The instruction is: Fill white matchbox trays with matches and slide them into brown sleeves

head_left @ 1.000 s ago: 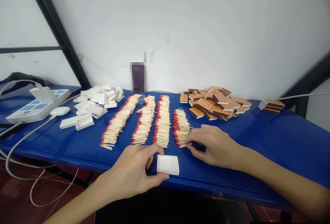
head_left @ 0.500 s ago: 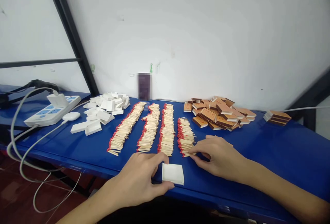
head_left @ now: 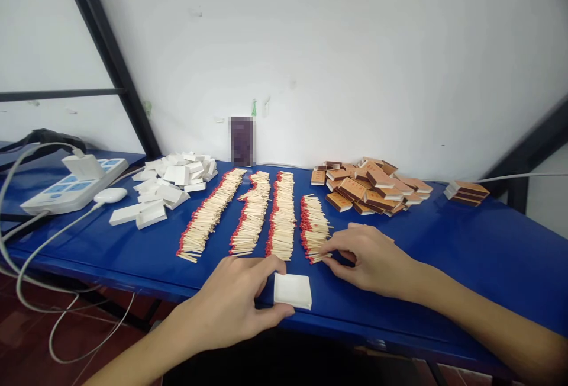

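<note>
A white matchbox tray (head_left: 293, 290), its open side up, lies near the table's front edge. My left hand (head_left: 242, 298) grips it at its left side, forefinger at the far edge and thumb at the near edge. Red-tipped matches (head_left: 314, 220) form a short row at the right, beyond the tray. At this row's near end, my right hand (head_left: 361, 259) pinches match ends between thumb and fingertips; how many is hidden. Three longer rows of matches (head_left: 281, 214) stretch away to the left of it.
Empty-looking white trays (head_left: 171, 179) are heaped at the back left, brown matchboxes (head_left: 368, 187) at the back right. A few more boxes (head_left: 467, 192) are stacked farther right. A power strip (head_left: 75, 185) with white cables is on the left. A pixelated dark rectangle (head_left: 242, 142) stands against the wall.
The whole view has shifted a little, so everything sits slightly further left and higher. Both hands keep nearly the same places, at the tray and at the short row's near end.
</note>
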Action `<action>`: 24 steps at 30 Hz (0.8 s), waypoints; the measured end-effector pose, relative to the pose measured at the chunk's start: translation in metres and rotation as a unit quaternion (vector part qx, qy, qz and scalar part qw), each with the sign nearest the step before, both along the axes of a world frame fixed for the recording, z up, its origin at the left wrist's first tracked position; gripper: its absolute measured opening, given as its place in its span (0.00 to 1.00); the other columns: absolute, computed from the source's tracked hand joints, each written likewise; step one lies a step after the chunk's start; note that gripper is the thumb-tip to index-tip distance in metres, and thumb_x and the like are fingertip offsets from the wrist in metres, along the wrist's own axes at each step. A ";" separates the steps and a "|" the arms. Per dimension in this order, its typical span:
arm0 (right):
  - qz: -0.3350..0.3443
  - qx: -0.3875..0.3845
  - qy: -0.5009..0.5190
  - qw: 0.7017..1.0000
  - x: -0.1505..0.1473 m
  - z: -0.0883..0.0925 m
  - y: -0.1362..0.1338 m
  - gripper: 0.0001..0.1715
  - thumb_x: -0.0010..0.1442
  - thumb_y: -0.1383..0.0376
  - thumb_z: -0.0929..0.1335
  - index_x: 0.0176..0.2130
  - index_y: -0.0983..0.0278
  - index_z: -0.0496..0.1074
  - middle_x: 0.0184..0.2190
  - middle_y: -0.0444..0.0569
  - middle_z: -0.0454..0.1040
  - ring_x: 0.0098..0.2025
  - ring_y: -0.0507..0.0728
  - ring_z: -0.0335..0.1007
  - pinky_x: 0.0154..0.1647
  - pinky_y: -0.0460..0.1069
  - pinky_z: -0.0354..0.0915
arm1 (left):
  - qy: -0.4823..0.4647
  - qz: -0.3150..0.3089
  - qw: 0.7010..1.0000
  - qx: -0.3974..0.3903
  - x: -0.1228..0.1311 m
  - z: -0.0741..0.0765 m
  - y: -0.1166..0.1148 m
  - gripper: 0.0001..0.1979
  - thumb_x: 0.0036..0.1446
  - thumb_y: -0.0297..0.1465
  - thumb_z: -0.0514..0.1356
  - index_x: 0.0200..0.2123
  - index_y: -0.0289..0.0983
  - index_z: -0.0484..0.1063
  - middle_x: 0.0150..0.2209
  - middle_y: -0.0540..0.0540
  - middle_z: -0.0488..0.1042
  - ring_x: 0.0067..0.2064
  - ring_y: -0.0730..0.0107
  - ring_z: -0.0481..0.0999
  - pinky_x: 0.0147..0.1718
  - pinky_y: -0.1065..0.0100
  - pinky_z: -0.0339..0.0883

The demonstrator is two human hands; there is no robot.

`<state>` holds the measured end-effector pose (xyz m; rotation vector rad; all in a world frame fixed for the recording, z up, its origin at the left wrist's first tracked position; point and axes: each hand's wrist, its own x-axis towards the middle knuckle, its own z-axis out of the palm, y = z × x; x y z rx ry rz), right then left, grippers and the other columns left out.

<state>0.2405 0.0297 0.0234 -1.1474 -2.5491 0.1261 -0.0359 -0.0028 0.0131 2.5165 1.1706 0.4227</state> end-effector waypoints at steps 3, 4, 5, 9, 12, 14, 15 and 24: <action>0.006 -0.001 -0.003 1.000 0.000 0.001 0.000 0.13 0.63 0.66 0.66 0.38 0.58 0.82 0.28 0.44 0.82 0.27 0.53 0.70 0.34 0.50 0.58 | 0.000 0.001 1.000 -0.002 0.001 0.000 0.001 0.15 0.60 0.40 0.66 0.47 0.43 0.69 0.25 0.56 0.63 0.26 0.68 0.64 0.28 0.70 0.51; 0.012 -0.001 -0.005 1.000 0.000 0.001 0.000 0.13 0.63 0.66 0.66 0.38 0.59 0.82 0.27 0.44 0.81 0.26 0.53 0.69 0.35 0.50 0.58 | -0.001 0.001 1.000 -0.004 0.001 0.001 0.001 0.15 0.60 0.40 0.66 0.47 0.43 0.69 0.25 0.56 0.63 0.26 0.69 0.64 0.28 0.70 0.50; 0.016 -0.002 -0.006 1.000 0.001 0.001 0.000 0.14 0.63 0.66 0.66 0.38 0.59 0.82 0.27 0.44 0.81 0.26 0.53 0.69 0.35 0.50 0.58 | -0.002 0.001 1.000 -0.006 0.001 0.001 0.001 0.15 0.60 0.39 0.66 0.47 0.43 0.69 0.25 0.57 0.63 0.25 0.69 0.64 0.28 0.70 0.50; 0.007 -0.018 -0.017 1.000 0.001 0.002 0.000 0.14 0.64 0.65 0.66 0.39 0.58 0.82 0.28 0.44 0.81 0.27 0.53 0.68 0.34 0.50 0.57 | -0.008 0.000 1.000 -0.008 0.001 0.001 0.000 0.14 0.60 0.39 0.66 0.46 0.43 0.69 0.25 0.57 0.63 0.26 0.69 0.64 0.28 0.70 0.51; -0.004 -0.044 -0.026 0.999 0.000 0.005 -0.001 0.13 0.64 0.65 0.66 0.38 0.57 0.82 0.25 0.43 0.77 0.26 0.54 0.67 0.32 0.49 0.57 | -0.005 0.001 1.000 -0.008 0.001 0.002 -0.001 0.14 0.60 0.38 0.66 0.46 0.43 0.69 0.25 0.57 0.63 0.26 0.69 0.64 0.28 0.70 0.51; -0.004 -0.055 -0.028 0.998 -0.001 0.007 -0.002 0.13 0.64 0.65 0.66 0.38 0.57 0.82 0.24 0.43 0.76 0.26 0.53 0.66 0.32 0.49 0.57 | -0.003 0.000 1.000 -0.007 0.001 0.002 -0.001 0.14 0.60 0.38 0.66 0.46 0.43 0.69 0.25 0.57 0.63 0.25 0.69 0.64 0.28 0.70 0.51; -0.002 -0.056 -0.028 0.998 -0.001 0.008 -0.002 0.12 0.64 0.65 0.66 0.37 0.58 0.82 0.25 0.43 0.77 0.26 0.53 0.67 0.32 0.49 0.57 | -0.003 -0.001 1.000 -0.005 0.001 0.002 -0.001 0.14 0.60 0.38 0.66 0.46 0.43 0.69 0.25 0.57 0.63 0.25 0.69 0.64 0.28 0.70 0.51; 0.003 -0.063 -0.035 0.997 0.005 0.009 0.001 0.12 0.67 0.60 0.67 0.40 0.57 0.81 0.26 0.43 0.78 0.27 0.53 0.68 0.34 0.49 0.58 | 0.006 -0.009 1.000 0.018 0.000 0.001 0.000 0.15 0.61 0.40 0.64 0.50 0.43 0.70 0.25 0.55 0.65 0.25 0.68 0.67 0.28 0.70 0.54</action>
